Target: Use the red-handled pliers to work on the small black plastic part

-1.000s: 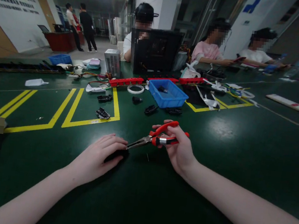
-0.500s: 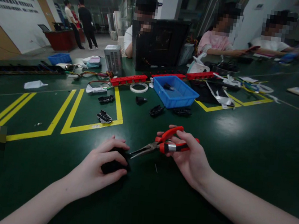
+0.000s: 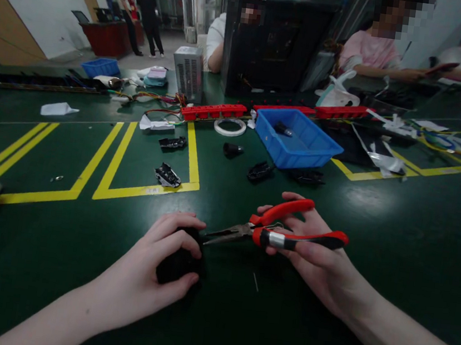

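Note:
My left hand [image 3: 150, 280] curls over a dark, rounded black object [image 3: 182, 259] on the green table, fingers on top and thumb along its near side. Its exact kind is hard to make out in the shadow. My right hand [image 3: 318, 278] holds red-handled needle-nose pliers [image 3: 244, 231], with the handles spread and the jaws slightly parted. The pliers' tips point left and reach the right edge of the black object; whether they touch it I cannot tell. A thin metal pin [image 3: 256, 281] lies on the table below the pliers.
Beyond my hands stands a blue bin [image 3: 297, 141] with a black part inside. Several black parts lie around, including one [image 3: 168, 175] inside yellow tape. Farther back are red power strips [image 3: 215, 112], a tape roll [image 3: 230, 126] and a black computer case [image 3: 275, 49]. People sit across the table.
The pliers' handles have spread wider apart in my right hand, and their tips stay by the black object. My left hand keeps its hold. The view has shifted slightly.

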Motion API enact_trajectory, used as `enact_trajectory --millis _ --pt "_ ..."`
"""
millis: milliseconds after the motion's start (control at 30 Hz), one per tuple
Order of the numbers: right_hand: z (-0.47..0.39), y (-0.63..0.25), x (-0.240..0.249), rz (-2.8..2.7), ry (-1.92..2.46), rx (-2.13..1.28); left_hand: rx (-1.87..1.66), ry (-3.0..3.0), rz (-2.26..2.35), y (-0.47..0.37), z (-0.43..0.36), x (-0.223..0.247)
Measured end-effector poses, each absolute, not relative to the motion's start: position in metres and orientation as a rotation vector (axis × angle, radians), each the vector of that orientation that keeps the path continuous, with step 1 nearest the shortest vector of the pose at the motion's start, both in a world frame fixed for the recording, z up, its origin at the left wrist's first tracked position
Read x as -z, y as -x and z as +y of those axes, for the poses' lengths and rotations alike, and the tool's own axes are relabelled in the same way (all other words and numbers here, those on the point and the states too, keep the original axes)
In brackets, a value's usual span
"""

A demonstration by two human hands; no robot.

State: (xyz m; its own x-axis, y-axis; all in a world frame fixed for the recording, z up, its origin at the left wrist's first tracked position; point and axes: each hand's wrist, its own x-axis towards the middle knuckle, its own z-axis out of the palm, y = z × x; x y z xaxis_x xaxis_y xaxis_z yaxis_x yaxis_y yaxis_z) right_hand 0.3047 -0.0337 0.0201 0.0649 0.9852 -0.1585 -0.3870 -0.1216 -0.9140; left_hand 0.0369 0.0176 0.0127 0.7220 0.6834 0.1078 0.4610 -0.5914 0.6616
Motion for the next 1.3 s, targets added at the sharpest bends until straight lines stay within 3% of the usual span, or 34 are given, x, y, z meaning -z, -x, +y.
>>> enact_trajectory --millis 500,1300 --pt "-0.0319 -0.3036 -0.0199 -0.801 1.162 -1.462 -0.364 -2.278 1.174 -0.0431 0.0149 -0.0109" --pt "-0.0349 -0.3005 -0.0179 -0.733 1.3 -1.487 -0.391 -2.242 0.97 -0.0344 0.0206 -0.0138"
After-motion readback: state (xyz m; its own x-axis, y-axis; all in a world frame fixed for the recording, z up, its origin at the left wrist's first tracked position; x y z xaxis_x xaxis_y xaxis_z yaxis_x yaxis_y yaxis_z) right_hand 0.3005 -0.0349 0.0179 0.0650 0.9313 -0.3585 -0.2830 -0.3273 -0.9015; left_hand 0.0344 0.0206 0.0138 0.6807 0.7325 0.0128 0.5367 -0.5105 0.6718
